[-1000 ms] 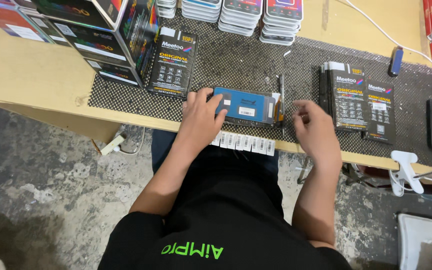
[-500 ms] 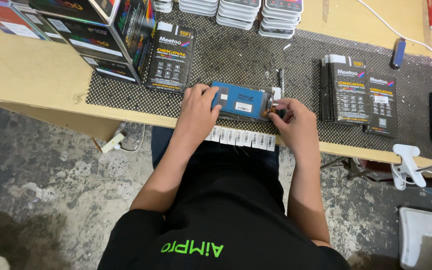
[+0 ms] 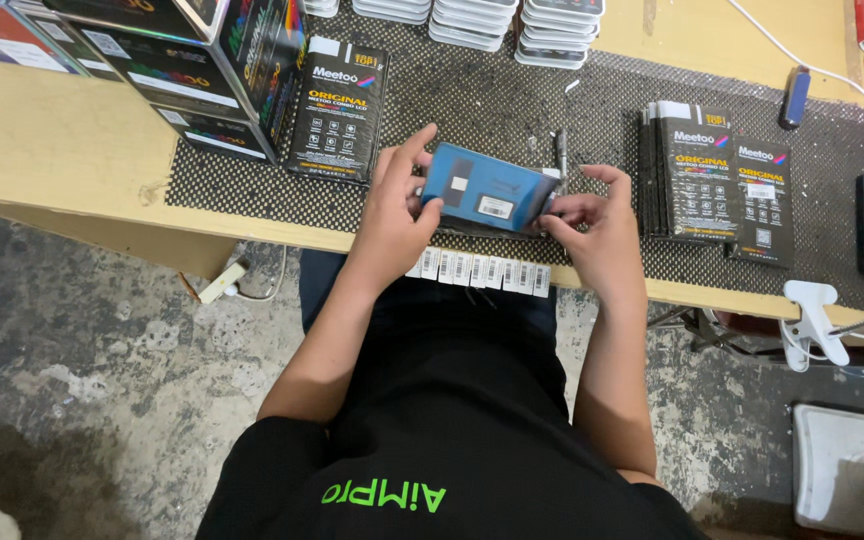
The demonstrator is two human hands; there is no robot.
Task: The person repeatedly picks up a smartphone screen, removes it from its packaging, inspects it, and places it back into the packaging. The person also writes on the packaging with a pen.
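Head view: blue panel [image 3: 487, 190] between left hand [image 3: 397, 210] and right hand [image 3: 602, 235], near table edge [image 3: 252, 232].

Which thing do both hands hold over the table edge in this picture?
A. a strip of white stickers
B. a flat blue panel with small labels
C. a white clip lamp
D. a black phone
B: the left hand and the right hand grip the two ends of the flat blue panel above the dotted black mat.
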